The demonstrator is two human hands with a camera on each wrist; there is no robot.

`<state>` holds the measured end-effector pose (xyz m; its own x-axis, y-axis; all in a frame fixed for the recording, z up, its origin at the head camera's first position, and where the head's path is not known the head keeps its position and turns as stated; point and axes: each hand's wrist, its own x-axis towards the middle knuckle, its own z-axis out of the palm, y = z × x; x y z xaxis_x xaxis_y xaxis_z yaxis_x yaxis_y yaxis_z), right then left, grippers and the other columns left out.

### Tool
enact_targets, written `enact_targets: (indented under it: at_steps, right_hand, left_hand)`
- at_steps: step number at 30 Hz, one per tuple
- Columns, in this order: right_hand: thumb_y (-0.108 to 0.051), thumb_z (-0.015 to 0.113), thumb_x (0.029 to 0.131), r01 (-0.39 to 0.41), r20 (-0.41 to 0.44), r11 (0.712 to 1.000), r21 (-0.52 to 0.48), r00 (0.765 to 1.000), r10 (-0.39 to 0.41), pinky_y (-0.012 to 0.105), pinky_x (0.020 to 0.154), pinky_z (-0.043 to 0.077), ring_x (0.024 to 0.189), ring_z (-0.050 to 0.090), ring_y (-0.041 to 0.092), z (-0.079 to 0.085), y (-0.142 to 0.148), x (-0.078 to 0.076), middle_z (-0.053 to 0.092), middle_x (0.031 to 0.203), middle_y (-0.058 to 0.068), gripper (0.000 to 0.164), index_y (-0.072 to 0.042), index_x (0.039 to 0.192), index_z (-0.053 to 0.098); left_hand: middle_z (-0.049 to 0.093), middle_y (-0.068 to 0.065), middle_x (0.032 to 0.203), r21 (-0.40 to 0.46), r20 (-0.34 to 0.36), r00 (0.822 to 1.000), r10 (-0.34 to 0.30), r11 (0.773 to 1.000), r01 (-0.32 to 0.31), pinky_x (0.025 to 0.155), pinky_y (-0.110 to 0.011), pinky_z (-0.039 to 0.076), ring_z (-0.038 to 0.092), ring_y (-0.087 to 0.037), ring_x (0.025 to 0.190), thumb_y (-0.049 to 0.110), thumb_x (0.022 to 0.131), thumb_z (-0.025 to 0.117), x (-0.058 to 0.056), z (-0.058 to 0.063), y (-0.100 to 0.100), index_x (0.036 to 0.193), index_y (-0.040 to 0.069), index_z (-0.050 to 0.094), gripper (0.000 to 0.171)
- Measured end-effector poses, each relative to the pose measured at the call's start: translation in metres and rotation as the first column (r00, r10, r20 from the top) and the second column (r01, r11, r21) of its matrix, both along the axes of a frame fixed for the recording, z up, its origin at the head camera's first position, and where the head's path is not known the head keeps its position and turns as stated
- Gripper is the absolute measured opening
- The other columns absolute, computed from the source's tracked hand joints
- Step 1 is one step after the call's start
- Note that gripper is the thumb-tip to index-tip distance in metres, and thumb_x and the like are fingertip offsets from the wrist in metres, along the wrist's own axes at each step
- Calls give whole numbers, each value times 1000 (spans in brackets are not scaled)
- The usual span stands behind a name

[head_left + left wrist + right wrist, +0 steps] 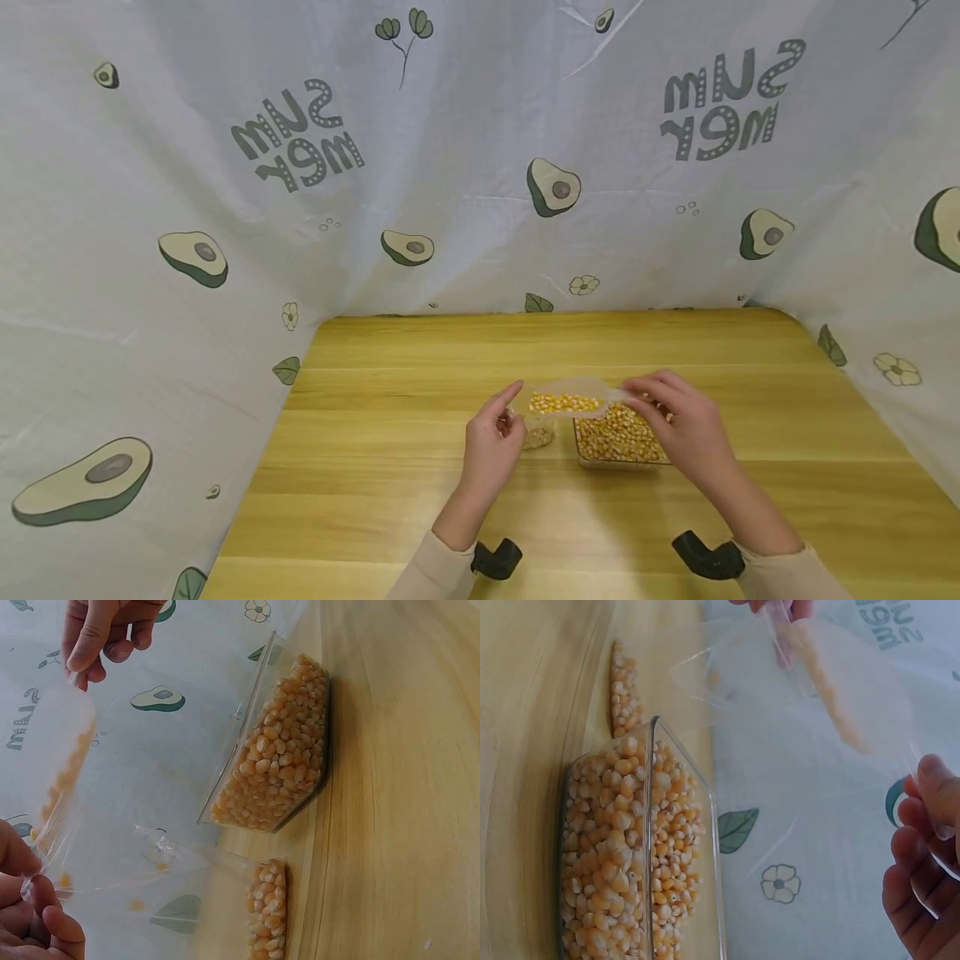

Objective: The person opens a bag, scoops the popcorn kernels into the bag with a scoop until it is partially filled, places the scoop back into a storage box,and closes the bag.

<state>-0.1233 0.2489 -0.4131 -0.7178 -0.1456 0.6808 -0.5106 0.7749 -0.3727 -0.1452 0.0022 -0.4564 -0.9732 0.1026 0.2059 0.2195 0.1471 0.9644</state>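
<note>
In the head view my right hand point(678, 421) pinches the handle of a translucent white scoop point(588, 386). The scoop is tilted and carries yellow corn kernels point(562, 404). My left hand point(491, 437) pinches the mouth of a clear plastic bag point(172, 862), and the scoop's front end overlaps that mouth. A few kernels show partway down the bag in the left wrist view, above a heap of corn point(266, 911) at its bottom, which sits on the table. Right of the bag stands a glass container point(615, 464) filled with corn, below the scoop and right hand.
A wooden table point(375, 467) carries everything. White curtains point(465, 167) printed with avocados, leaves and flowers hang along its back and sides. Black curved pieces point(497, 560) sit at both sleeve cuffs. One small pale speck point(428, 943) lies on the tabletop.
</note>
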Motion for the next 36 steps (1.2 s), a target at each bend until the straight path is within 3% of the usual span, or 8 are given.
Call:
enact_targets:
  at_steps: [13,18,23,36]
  right_hand:
    - [4,84,69,-34,34,999,-19,999,35,9,53,35,63,42,-4,7,-5,-3,64,84,-7,31,-12,95,76]
    - [2,85,69,-54,49,997,-58,997,57,10,54,36,63,43,-4,7,-7,-3,64,83,-7,30,-13,94,76]
    - [3,84,70,-52,59,996,-71,997,56,11,55,36,63,44,-4,6,-8,-2,63,83,-8,31,-14,94,76]
    - [4,83,72,-48,91,995,-90,994,56,10,54,38,62,45,-3,6,-8,-3,63,83,-8,30,-14,95,75]
  left_hand:
    - [63,-16,97,9,15,1000,-2,1000,1,52,-14,32,43,-6,67,-6,91,55,1,0,-1,135,16,64,50]
    - [67,-14,117,2,14,1000,-3,1000,3,52,-14,32,42,-5,67,-6,91,54,-1,-2,-1,135,14,64,50]
    - [62,-9,137,1,18,1000,-10,1000,10,53,-14,32,43,-6,68,-6,91,53,0,-4,-1,137,15,63,51]
    - [64,-8,132,20,16,1000,5,1000,-6,54,-14,33,44,-7,70,-8,91,55,0,-2,0,135,17,64,52]
